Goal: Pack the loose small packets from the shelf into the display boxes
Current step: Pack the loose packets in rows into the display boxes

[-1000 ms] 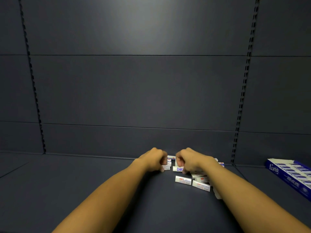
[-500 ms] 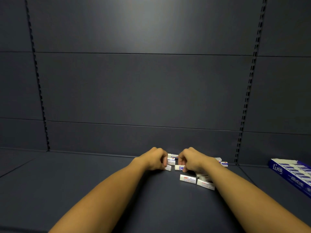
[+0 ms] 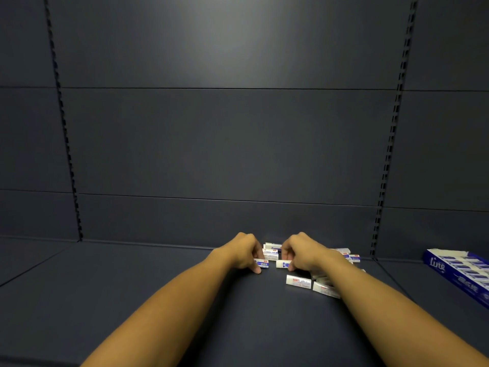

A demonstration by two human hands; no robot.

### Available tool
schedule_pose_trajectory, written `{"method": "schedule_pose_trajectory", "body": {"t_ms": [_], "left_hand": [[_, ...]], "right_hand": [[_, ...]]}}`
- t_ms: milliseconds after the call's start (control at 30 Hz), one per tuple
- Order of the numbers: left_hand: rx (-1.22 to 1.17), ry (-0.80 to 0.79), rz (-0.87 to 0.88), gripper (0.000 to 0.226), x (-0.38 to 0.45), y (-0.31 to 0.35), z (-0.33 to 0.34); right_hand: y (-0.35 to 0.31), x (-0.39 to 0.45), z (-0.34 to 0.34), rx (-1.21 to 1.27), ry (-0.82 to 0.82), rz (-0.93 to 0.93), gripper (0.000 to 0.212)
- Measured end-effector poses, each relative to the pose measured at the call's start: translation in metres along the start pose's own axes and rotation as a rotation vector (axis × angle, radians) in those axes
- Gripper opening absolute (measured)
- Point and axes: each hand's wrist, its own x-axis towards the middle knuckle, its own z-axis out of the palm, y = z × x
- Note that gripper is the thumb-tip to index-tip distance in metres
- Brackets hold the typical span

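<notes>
Loose small packets (image 3: 298,281), white with blue and red print, scattered on the dark shelf (image 3: 132,287) near its back panel. Left hand (image 3: 242,251) pinches one packet (image 3: 261,263) with curled fingers; right hand (image 3: 301,251) likewise grips another packet (image 3: 282,264). Blue display box (image 3: 460,274), holding rows of packets, lies well apart at the right edge.

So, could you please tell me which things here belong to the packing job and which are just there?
Job:
- small white packets with blue print, loose on the shelf
- blue cardboard display box, far right
- left hand and right hand, each gripping packets

Just there:
- dark shelf board
- dark back panels
</notes>
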Motion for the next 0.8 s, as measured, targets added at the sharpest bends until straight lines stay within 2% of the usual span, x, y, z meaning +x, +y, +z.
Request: {"method": "schedule_pose_trajectory", "body": {"t_ms": [333,800], "left_hand": [[-0.073,0.111,0.022,0.020,0.002,0.016,-0.015],[-0.016,0.099,0.225,0.015,0.022,0.089,-0.002]], "right_hand": [[0.008,-0.020,-0.012,0.065,0.127,0.070,0.025],[0.037,-0.107,-0.040,-0.005,0.282,0.318,0.018]]}}
